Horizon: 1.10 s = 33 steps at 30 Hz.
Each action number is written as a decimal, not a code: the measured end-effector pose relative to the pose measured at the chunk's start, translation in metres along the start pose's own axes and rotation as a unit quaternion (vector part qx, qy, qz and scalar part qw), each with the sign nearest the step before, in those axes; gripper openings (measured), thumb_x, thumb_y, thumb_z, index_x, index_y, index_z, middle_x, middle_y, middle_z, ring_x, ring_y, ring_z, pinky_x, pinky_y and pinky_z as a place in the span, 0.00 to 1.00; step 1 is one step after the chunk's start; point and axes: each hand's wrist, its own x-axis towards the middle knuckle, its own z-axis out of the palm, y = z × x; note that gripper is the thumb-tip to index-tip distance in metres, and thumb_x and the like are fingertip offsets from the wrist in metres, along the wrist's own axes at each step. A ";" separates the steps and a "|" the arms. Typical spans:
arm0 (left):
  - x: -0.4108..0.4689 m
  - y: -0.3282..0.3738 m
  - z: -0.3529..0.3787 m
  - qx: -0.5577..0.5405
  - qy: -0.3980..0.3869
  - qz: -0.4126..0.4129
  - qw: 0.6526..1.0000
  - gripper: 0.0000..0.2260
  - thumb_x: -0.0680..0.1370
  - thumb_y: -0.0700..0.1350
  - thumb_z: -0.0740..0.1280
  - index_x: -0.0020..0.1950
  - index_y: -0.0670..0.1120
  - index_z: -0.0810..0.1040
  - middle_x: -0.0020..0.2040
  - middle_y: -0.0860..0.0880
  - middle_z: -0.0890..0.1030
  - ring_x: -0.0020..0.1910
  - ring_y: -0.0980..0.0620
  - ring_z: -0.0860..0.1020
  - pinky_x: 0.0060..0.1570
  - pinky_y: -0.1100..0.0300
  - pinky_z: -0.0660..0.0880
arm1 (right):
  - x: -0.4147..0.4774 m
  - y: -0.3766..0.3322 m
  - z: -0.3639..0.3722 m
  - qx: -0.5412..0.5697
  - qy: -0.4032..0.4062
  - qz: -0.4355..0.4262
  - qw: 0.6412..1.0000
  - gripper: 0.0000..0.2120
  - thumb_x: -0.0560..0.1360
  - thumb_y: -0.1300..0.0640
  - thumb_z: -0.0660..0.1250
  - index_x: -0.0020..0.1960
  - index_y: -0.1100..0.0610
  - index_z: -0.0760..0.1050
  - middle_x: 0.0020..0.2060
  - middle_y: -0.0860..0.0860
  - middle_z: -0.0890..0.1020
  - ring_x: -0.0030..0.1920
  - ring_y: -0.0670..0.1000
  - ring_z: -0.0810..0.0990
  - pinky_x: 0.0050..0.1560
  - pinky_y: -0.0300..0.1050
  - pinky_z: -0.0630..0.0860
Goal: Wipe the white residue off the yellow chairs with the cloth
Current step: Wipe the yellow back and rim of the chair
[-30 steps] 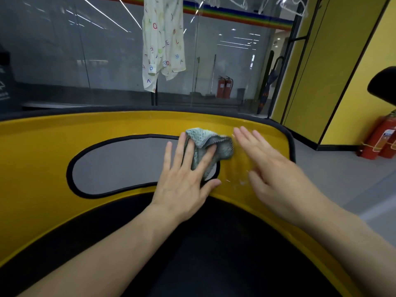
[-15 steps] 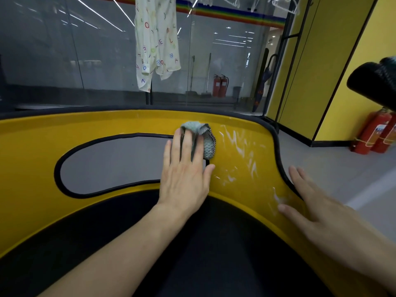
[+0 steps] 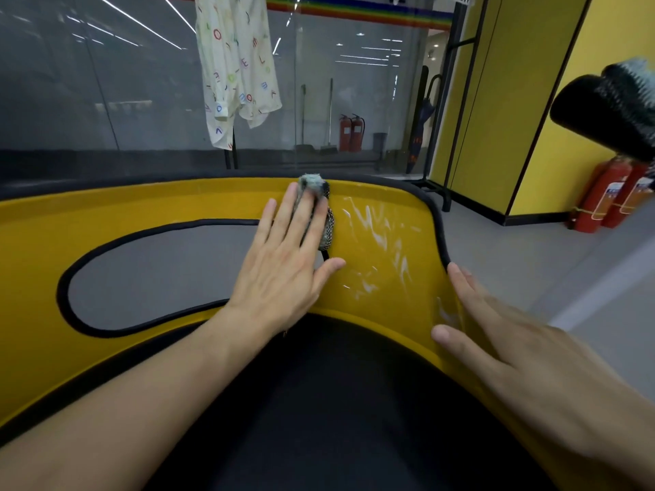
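Observation:
The yellow chair [image 3: 149, 207] curves across the view, with a black rim, a black seat [image 3: 336, 402] and an oval cut-out in its back. White residue [image 3: 375, 239] streaks the right part of the backrest. My left hand [image 3: 283, 267] lies flat on the backrest and presses a bunched grey-green cloth [image 3: 317, 200] under its fingertips, near the top rim and just left of the streaks. My right hand [image 3: 496, 334] rests with fingers spread on the chair's right edge, holding nothing.
A glass wall stands behind the chair, with a patterned shirt [image 3: 237, 72] hanging in front of it. Yellow panels [image 3: 524, 93] and red fire extinguishers [image 3: 609, 196] are at the right. A dark padded object [image 3: 609, 108] juts in at the upper right. Grey floor lies to the right.
My left hand has slid the cloth upward to the chair's top rim. My right hand left the backrest and dropped to the chair's right edge, uncovering the white streaks.

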 end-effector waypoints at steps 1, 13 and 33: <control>-0.003 -0.005 0.002 0.008 -0.006 0.006 1.000 0.35 0.83 0.66 0.45 0.82 0.44 0.46 0.82 0.42 0.45 0.81 0.43 0.40 0.79 0.43 0.45 | 0.000 0.001 0.000 -0.006 -0.005 0.002 1.000 0.44 0.55 0.18 0.26 0.67 0.31 0.18 0.72 0.30 0.33 0.78 0.40 0.50 0.76 0.44 0.58; -0.002 0.020 0.017 0.013 -0.015 -0.010 1.000 0.38 0.82 0.67 0.44 0.82 0.42 0.43 0.81 0.39 0.45 0.80 0.42 0.39 0.78 0.41 0.45 | 0.036 -0.021 -0.005 0.028 0.085 -0.008 0.996 0.43 0.64 0.20 0.45 0.66 0.27 0.20 0.77 0.36 0.36 0.73 0.51 0.68 0.67 0.51 0.69; -0.014 0.028 0.005 -0.035 -0.036 -0.140 0.989 0.38 0.81 0.67 0.38 0.82 0.42 0.42 0.81 0.39 0.45 0.80 0.42 0.37 0.78 0.41 0.41 | 0.049 -0.009 0.015 -0.010 0.171 -0.022 0.985 0.46 0.68 0.22 0.47 0.70 0.36 0.18 0.79 0.41 0.55 0.47 0.51 0.79 0.42 0.49 0.76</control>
